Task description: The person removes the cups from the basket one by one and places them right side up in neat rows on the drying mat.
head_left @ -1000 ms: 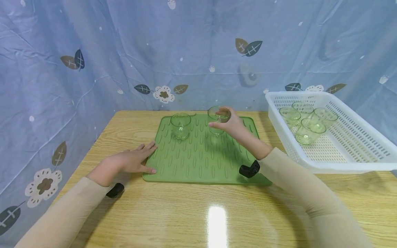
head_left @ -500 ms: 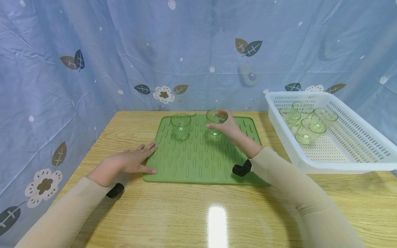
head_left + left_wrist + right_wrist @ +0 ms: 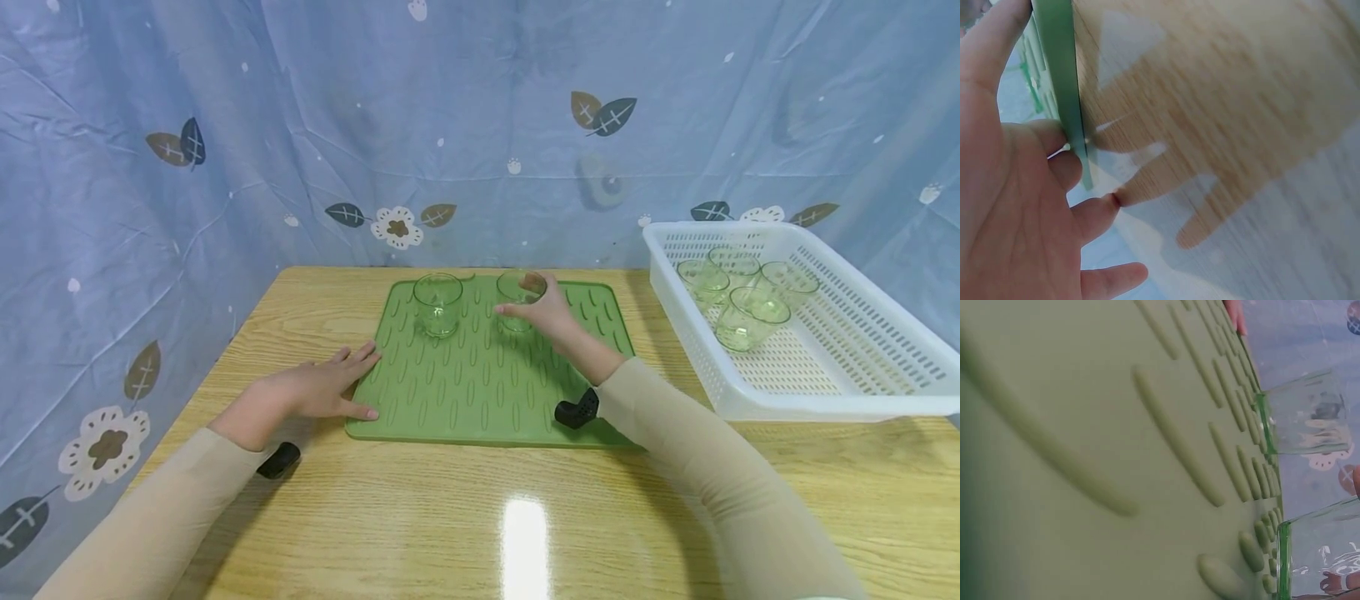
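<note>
Glass tumbler (image 3: pixel 512 292), clear with green tint, round rim, grasped by right hand (image 3: pixel 553 315) from its right side. Upright at far middle of green drying mat (image 3: pixel 465 404); on it or just above, can't tell. Mat smooth, rounded corners, raised elongated ribs. Second tumbler (image 3: pixel 438 304) stands on mat to the left, near but apart. Left hand (image 3: pixel 318 392) released, fingers (image 3: pixel 1110 281) spread, touching mat's left edge, apart from both tumblers. Right arm (image 3: pixel 697 450) stretches far and left over mat's right side; left arm (image 3: pixel 172 500) comes from near left. White perforated plastic basket (image 3: pixel 840 407) at right holds four similar glasses (image 3: pixel 750 321). Wood-grain worktop (image 3: pixel 405 517), blue printed curtain (image 3: pixel 465 92) behind.
</note>
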`<state>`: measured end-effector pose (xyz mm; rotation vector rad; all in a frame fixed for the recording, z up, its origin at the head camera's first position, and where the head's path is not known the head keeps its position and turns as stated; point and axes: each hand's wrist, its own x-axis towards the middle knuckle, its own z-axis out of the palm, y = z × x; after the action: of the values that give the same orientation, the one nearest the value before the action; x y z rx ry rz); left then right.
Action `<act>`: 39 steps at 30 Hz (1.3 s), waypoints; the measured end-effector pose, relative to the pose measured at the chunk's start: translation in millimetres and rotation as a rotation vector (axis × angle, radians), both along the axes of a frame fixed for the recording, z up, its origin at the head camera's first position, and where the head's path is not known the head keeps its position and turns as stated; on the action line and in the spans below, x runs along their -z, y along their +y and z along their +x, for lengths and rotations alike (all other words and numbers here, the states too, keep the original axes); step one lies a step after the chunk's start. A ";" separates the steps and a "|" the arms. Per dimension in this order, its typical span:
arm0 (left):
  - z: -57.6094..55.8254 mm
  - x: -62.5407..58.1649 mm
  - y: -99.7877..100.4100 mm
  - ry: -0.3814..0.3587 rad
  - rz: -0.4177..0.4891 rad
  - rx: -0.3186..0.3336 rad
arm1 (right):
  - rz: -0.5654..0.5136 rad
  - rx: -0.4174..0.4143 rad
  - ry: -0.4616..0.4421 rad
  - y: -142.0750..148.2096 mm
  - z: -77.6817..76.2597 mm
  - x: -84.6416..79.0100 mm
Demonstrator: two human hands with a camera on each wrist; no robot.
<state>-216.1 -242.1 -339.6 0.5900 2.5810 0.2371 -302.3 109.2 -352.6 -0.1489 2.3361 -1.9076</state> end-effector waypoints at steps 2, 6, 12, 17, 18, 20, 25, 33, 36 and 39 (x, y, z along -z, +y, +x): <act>0.1 -0.1 0.2 -0.003 0.002 0.001 | 0.011 0.005 -0.002 -1.2 0.2 2.0; 0.9 -1.1 0.6 -0.003 0.009 0.002 | 0.027 0.013 0.000 -3.9 1.3 4.8; 1.4 -1.6 0.8 0.001 0.011 0.005 | 0.030 0.020 0.007 -5.0 2.8 6.2; 0.4 -0.9 0.8 0.007 0.007 0.007 | 0.022 0.014 0.010 -3.3 3.7 6.2; 0.2 -0.8 0.7 0.008 0.006 0.006 | 0.021 0.012 0.011 -2.9 3.8 6.0; 0.1 -0.8 0.7 0.006 0.007 0.004 | 0.019 0.006 0.012 -2.3 4.0 5.6; -0.2 -0.4 0.3 0.002 0.005 0.002 | 0.015 -0.011 0.005 -1.7 4.4 4.8; -0.5 -0.6 -0.8 0.001 0.003 0.002 | 0.017 -0.019 0.007 -2.4 4.3 5.0; -0.1 -0.7 -0.4 0.004 0.004 0.003 | 0.022 -0.023 0.001 -3.4 4.5 4.6; 0.4 -0.5 -0.1 0.004 0.006 0.002 | 0.024 -0.025 -0.012 -4.4 5.0 2.6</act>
<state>-215.6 -242.2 -339.1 0.5955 2.5845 0.2429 -297.3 104.8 -355.2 -0.1634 2.3369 -1.8636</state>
